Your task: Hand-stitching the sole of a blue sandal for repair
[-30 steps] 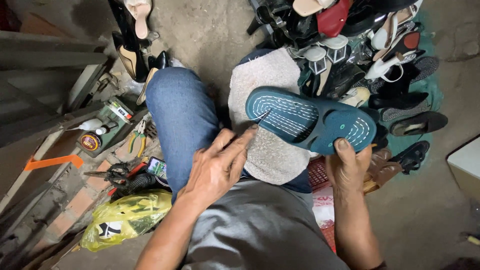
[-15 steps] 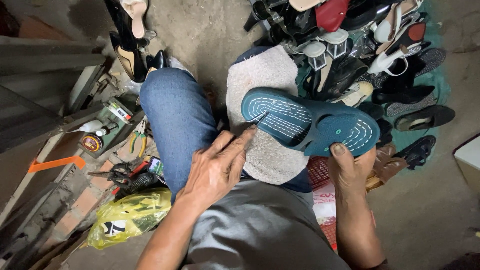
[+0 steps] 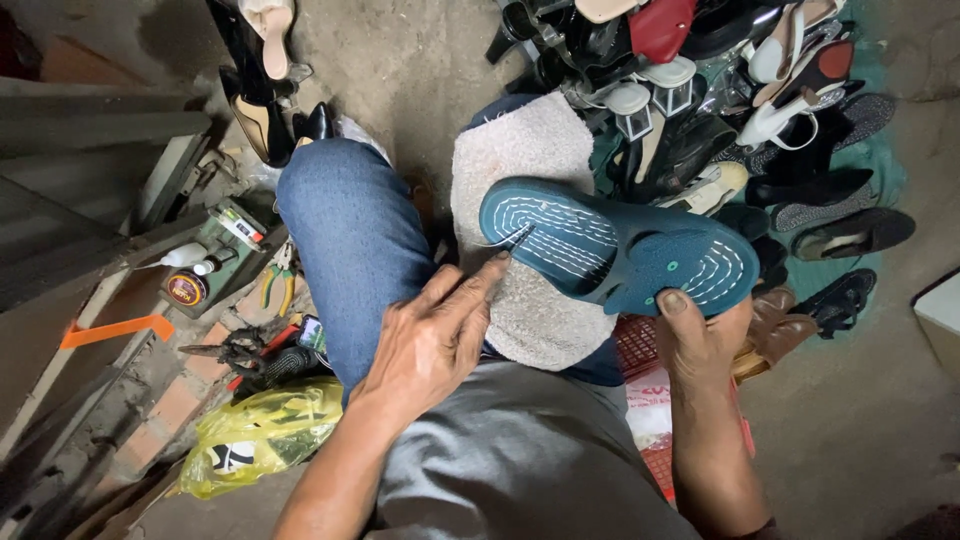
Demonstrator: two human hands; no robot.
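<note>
Ribbed teal rubber sandal held sole-up over nubbly grey towel.

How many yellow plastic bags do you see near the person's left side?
1. The yellow plastic bag lies on the ground by the left forearm, below the pliers. Others may be hidden out of view.

The sole is dark teal with rows of white stitch-like dashes. The towel under it is pale grey. The jeans are blue, the shirt grey, the bag yellow, the strip orange.
</note>
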